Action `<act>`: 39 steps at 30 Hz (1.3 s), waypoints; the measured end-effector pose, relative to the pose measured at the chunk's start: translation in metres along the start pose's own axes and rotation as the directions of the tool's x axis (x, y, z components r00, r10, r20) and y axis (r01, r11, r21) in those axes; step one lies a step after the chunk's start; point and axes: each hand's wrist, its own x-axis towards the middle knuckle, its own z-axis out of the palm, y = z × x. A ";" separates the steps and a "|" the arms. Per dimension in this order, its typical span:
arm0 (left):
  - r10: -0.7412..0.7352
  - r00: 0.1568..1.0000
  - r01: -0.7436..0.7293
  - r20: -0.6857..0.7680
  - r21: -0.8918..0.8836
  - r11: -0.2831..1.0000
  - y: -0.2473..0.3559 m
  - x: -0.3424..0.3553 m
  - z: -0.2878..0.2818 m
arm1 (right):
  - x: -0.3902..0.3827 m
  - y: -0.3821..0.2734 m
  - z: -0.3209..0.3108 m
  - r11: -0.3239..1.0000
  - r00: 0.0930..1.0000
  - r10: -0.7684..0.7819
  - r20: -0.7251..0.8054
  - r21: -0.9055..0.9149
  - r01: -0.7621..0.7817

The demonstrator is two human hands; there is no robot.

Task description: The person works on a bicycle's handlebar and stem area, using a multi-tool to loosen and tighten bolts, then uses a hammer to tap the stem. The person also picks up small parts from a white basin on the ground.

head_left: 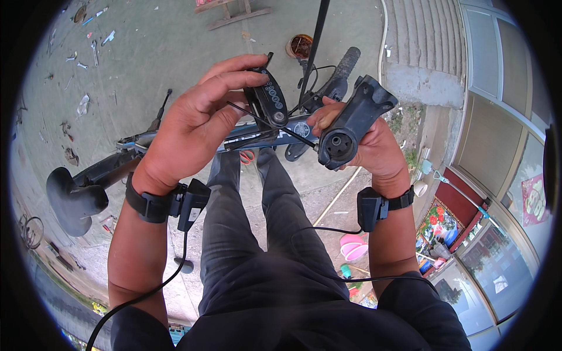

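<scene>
My left hand [199, 120] is closed on a black folding hex key set [271, 96], its fingers along the far side and thumb near the pivot. Several keys are swung out of the body. One long key slants right, and its tip meets the clamp end of a black bicycle stem [362, 114]. My right hand [379, 153] wraps round that stem from below and behind, with the round clamp end turned toward me. Beneath both hands lies the bicycle's dark blue frame [252, 139]. Whether the key sits inside a bolt head is too small to tell.
The black saddle [69, 202] is at the left and a handlebar grip [348, 61] beyond the stem. Wrenches [95, 52] and scraps lie on the ground at far left. Red-handled scissors [246, 157] are near my feet. A pink basin [353, 247] stands right of my legs.
</scene>
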 end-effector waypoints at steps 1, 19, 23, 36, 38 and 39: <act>-0.018 1.000 0.018 -0.004 -0.028 0.999 0.001 0.000 0.001 | 0.000 0.000 0.000 1.000 1.000 0.000 0.000 0.002 0.000; -0.239 0.922 0.130 -0.306 -0.336 0.933 0.013 0.007 0.035 | -0.001 -0.001 0.000 1.000 1.000 0.007 -0.007 -0.002 -0.007; -0.248 0.913 0.137 -0.324 -0.328 0.935 0.016 0.007 0.038 | 0.000 -0.002 -0.001 1.000 1.000 -0.005 0.015 -0.024 0.005; -0.519 0.771 0.317 -0.369 -0.484 0.816 0.019 0.004 0.043 | 0.001 0.001 -0.004 1.000 0.998 -0.013 0.063 -0.024 0.014; -0.600 0.745 0.385 -0.293 -0.546 0.744 0.024 0.006 0.041 | 0.001 0.002 -0.004 1.000 0.998 -0.019 0.068 -0.022 0.020; -0.631 0.732 0.418 -0.257 -0.562 0.713 0.027 0.007 0.040 | 0.000 0.002 -0.004 1.000 0.998 -0.011 0.061 -0.016 0.012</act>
